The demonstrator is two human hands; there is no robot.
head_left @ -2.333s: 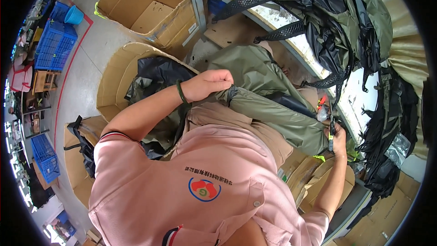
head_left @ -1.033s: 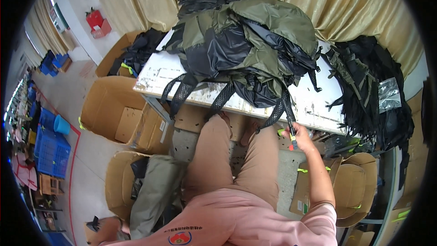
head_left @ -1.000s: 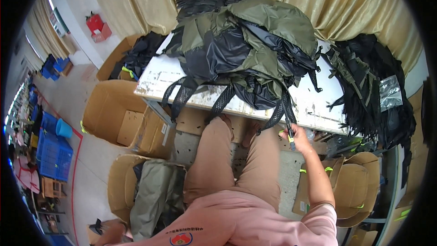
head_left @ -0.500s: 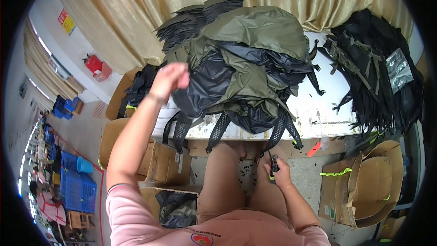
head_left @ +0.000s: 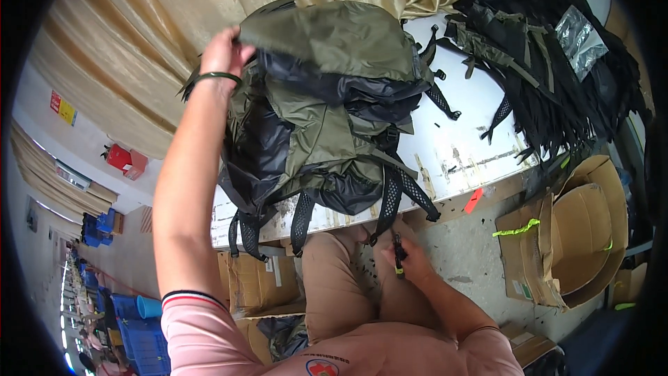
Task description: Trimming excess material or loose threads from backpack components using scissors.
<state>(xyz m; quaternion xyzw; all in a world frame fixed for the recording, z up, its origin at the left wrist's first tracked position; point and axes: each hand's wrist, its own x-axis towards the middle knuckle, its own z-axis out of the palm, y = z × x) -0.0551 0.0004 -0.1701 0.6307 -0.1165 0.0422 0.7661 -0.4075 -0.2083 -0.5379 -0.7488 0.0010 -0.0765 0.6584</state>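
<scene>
Left hand (head_left: 224, 59): raised at the left end of the bags (head_left: 313, 132), thumb and fingers seemingly closed on the edge of an olive flap (head_left: 341, 38).
Right hand (head_left: 415, 263): low over the right leg (head_left: 400, 299), wrapped around a small black tool (head_left: 399, 253), apart from the bags.
Change: half a second ago the left hand hung in front of the bags; now cloth meets its fingers, blurred by motion. The top layer appears to be in work, the tool idle.
Surface (head_left: 463, 143): white, worn; carries the bags, mesh straps (head_left: 391, 202) overhanging the front edge; at right, a black strap heap (head_left: 550, 90) under a clear plastic bag (head_left: 581, 42).
Room: gold curtain (head_left: 125, 49) behind; open carton (head_left: 529, 257) at right; blue crates (head_left: 142, 334) at lower left.
</scene>
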